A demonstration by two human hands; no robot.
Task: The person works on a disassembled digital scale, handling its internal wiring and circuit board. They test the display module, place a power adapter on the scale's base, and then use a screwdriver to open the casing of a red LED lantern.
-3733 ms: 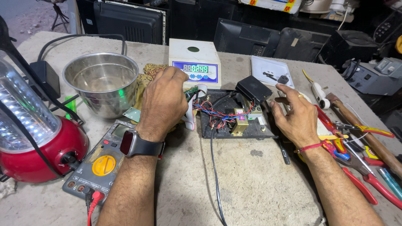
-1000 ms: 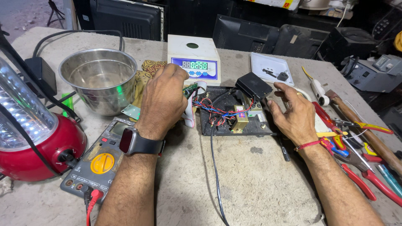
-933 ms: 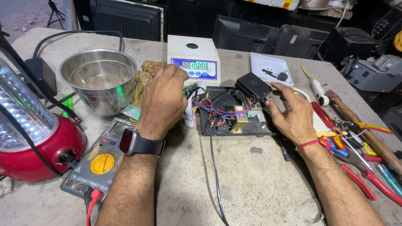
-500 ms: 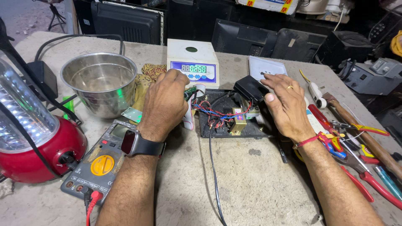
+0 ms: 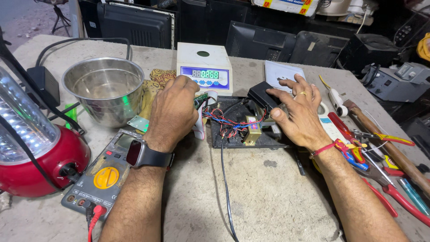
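Concrete counter (image 5: 268,192) carried an opened circuit tray (image 5: 244,130) — left hand (image 5: 172,112) curled, grip hidden; right hand (image 5: 298,114) spread flat on its black block (image 5: 262,95).

Your left forearm enters from six o'clock and runs straight up toward twelve o'clock. Your left hand (image 5: 172,107) is turned palm down, its back faces the camera, and the fingers are curled under so the tips are hidden. On the left wrist you wear a dark watch (image 5: 142,154). Your right forearm comes from five o'clock and points to eleven o'clock. Your right hand (image 5: 298,114) is flat, palm down, with the fingers spread and the thumb stretched out toward nine o'clock. It carries a ring (image 5: 303,93), and a red thread (image 5: 326,148) goes around the right wrist.
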